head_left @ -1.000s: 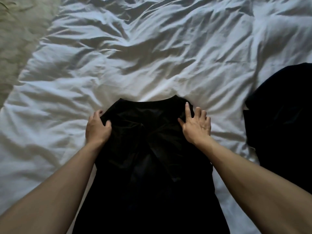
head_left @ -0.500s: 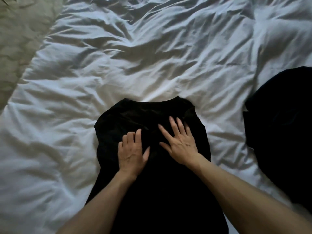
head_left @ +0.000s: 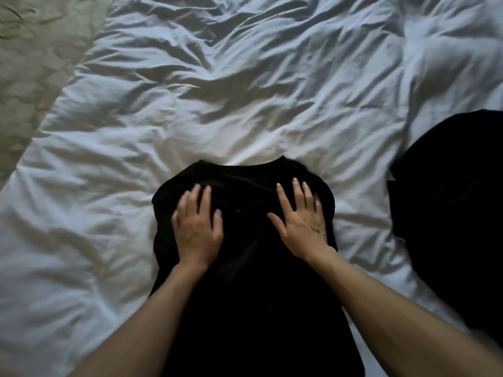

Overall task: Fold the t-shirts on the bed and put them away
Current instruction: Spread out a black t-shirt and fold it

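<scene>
Both hands are lying flat with fingers straight on a black t-shirt (head_left: 245, 281) spread on the white bed (head_left: 245, 104). The left hand (head_left: 197, 228) and right hand (head_left: 300, 223) are pressing its upper part, grasping nothing. The shirt's long axis is running from the near edge of the bed toward the collar, directly between the 2 hands. Another dark garment (head_left: 449, 213) is lying by the bed's right edge, nearer the right hand.

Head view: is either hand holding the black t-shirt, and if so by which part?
Nothing is held. The left hand and right hand lie flat, fingers straight, on the t-shirt's chest just below the collar.
</scene>
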